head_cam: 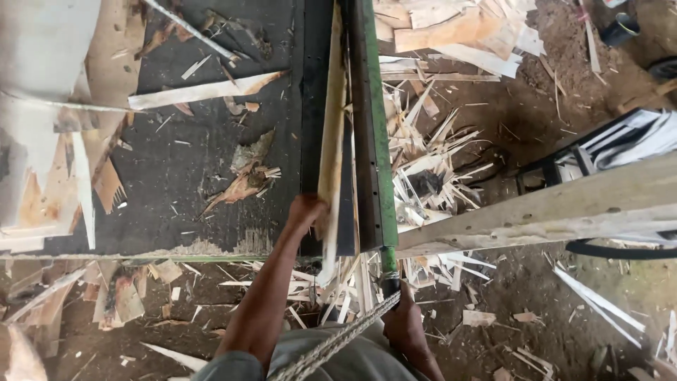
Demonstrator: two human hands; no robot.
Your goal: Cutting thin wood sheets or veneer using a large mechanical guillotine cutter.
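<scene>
My left hand (306, 212) grips the near end of a long pale veneer strip (331, 141) that stands on edge in the slot of a dark machine bed (211, 162). The strip runs away from me beside a green metal bar (381, 141). My right hand (402, 324) is closed around the black handle at the near end of that green bar, low in the view. A twisted rope (338, 342) crosses in front of my body just below the right hand.
Loose veneer pieces (204, 92) lie on the dark bed. Heaps of wood offcuts (430, 155) cover the dirt floor on the right. A thick wooden beam (550, 208) slants across the right side. Stacked veneer sheets (42, 106) sit at the left.
</scene>
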